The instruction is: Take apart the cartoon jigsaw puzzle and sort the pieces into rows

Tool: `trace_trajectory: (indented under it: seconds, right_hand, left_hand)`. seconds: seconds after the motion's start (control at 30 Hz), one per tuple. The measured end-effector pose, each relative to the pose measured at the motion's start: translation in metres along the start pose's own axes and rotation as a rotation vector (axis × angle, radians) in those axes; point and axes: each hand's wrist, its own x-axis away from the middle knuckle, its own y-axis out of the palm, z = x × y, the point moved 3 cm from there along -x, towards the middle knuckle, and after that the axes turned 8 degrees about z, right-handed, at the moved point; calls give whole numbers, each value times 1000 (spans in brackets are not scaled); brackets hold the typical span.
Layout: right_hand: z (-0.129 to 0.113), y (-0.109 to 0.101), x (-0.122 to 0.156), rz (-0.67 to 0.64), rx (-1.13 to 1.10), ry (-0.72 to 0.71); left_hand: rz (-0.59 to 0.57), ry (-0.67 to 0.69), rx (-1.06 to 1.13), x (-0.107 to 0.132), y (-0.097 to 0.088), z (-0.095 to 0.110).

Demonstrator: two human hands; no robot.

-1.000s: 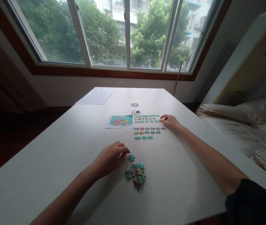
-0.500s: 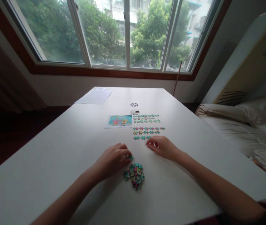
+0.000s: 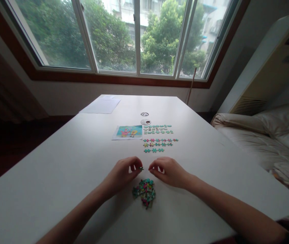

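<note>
My left hand point(image 3: 124, 171) pinches a small green jigsaw piece point(image 3: 141, 168) between thumb and fingertips, just above the near pile. Facing it from the right is my right hand point(image 3: 168, 171), its thumb and index finger curled close together with no piece visible at the tips. A short gap separates the two hands. Below them lies a loose pile of jigsaw pieces point(image 3: 146, 191) in green, pink and yellow. Beyond the hands, more pieces are laid out in several rows point(image 3: 157, 144). Left of these rows is a picture sheet point(image 3: 127, 132) with a pink and a yellow cartoon figure.
Everything stands on a white table point(image 3: 65, 162). Two round shapes point(image 3: 146, 122) show behind the rows, and white paper sheets point(image 3: 100, 105) lie at the far left corner. A pale sofa point(image 3: 246, 139) stands to the right, with a window point(image 3: 114, 37) beyond the table.
My right hand has moved from the nearest row of pieces back toward my left hand. My left hand has turned slightly, bringing its jigsaw piece up away from the pile.
</note>
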Motion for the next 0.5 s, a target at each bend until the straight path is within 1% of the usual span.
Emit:
trace_trajectory:
  seconds: [0.1, 0.2, 0.27, 0.37, 0.5]
  right_hand:
    - [-1, 2, 0, 2, -36, 41]
    - [0, 3, 0, 17, -64, 81]
    - [1, 3, -1, 27, -76, 94]
    - [2, 4, 0, 36, -97, 93]
    - [3, 6, 0, 61, -119, 94]
  left_hand:
    - [45, -103, 238, -2, 4, -1]
    - [33, -159, 442, -2, 10, -2]
    - [23, -177, 490, -1, 14, -3]
    - [25, -195, 501, -1, 17, -3]
    - [21, -185, 522, -1, 19, -1]
